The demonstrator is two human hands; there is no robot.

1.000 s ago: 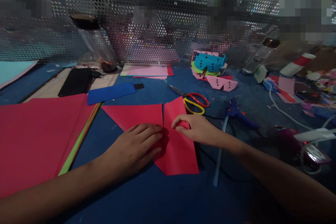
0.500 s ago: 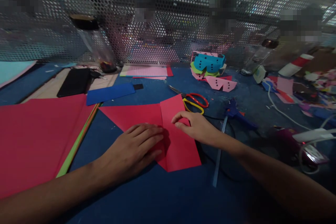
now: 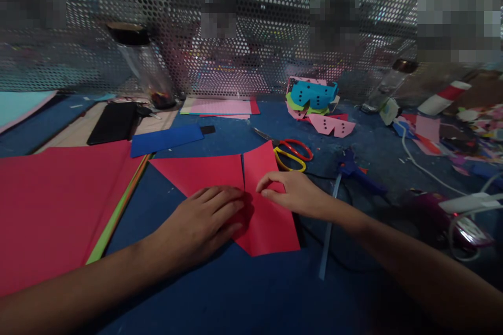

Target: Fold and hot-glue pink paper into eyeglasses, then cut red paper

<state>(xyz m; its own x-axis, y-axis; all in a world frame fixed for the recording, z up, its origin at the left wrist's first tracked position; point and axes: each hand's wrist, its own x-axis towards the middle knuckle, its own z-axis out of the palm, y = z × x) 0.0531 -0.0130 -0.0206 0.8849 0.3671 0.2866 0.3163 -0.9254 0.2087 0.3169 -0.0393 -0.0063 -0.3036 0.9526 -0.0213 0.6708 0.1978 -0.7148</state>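
Note:
A red sheet of paper (image 3: pixel 272 225) lies in front of me, with a vertical crease near its middle. At the upper end of that crease a narrow dark gap parts the right-hand strip from the left portion. My left hand (image 3: pixel 206 217) rests flat on the left portion, fingers together beside the crease. Thumb and bent fingers of my right hand (image 3: pixel 301 194) pinch the right-hand strip near the crease. Just beyond the paper, scissors (image 3: pixel 291 155) with one red and one yellow handle lie partly behind it.
Larger red sheets (image 3: pixel 58 204) lie at left, near a blue paper strip (image 3: pixel 168 140) and a black phone (image 3: pixel 112 123). A blue glue gun (image 3: pixel 359 174) with its cable is at right. Paper masks (image 3: pixel 314 95) and a tall jar (image 3: pixel 145 68) stand before a perforated metal screen (image 3: pixel 259 26).
The gap at the top of the crease has opened as the right-hand strip shifted slightly right. Both hands stay in nearly the same place.

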